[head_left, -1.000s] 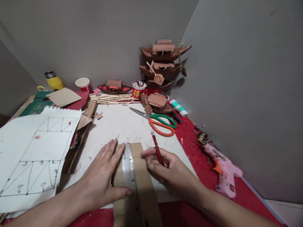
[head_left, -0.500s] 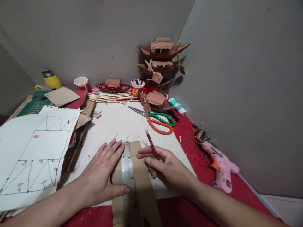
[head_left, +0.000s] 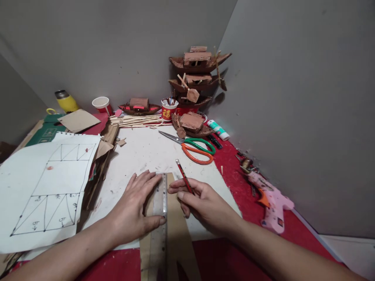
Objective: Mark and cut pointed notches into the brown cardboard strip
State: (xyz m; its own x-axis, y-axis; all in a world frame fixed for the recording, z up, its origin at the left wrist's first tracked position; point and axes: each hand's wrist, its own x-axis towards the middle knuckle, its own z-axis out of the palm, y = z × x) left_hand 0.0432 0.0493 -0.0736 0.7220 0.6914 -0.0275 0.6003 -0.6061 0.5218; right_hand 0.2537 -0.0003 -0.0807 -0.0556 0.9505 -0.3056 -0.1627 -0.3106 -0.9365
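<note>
My left hand point(head_left: 136, 210) lies spread over a clear ruler point(head_left: 160, 199), its fingertips and thumb resting on it. Beneath the ruler is a long strip of brown cardboard point(head_left: 178, 230), running towards me over the near edge of the white sheet. A red and black pencil point(head_left: 184, 175) is held in my right hand point(head_left: 202, 201), just to the right of the ruler. Its eraser end points up and away; the tip is hidden behind my fingers. At the cardboard's near end there is a dark pointed notch or mark.
Scissors point(head_left: 193, 148) with green and orange handles lie beyond my hands. At left a paper drawing point(head_left: 55, 179) rests on stacked cardboard. Wooden boat models point(head_left: 199, 62), thin sticks point(head_left: 137, 120) and paper cups point(head_left: 169, 111) stand along the back; a pink glue gun point(head_left: 272, 207) lies right.
The ruler and my left hand have shifted slightly to the right across the cardboard. My right hand still holds the pencil, almost in the same place. The whole view has moved a little.
</note>
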